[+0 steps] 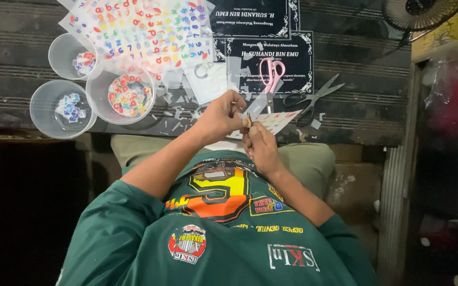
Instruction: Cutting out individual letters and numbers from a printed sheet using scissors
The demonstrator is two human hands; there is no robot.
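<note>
Left hand (219,117) pinches clear backing strip (256,105), raised above table edge, likely to keep it taut; right hand (261,145) fingertips closed on tiny piece at strip's lower end, piece too small to identify; strip translucent, narrow, tilted; sticker sheet (274,121) just beneath; pink scissors (271,74), grey scissors (314,99) beyond; three clear cups (96,92) of sorted cutouts at side.

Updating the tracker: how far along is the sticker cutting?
Done: three clear cups hold cut pieces, the middle cup holding the most. In hand: left hand and right hand pinch a small strip over a partly cut sheet. Left: the large letter sheets look mostly whole.
</note>
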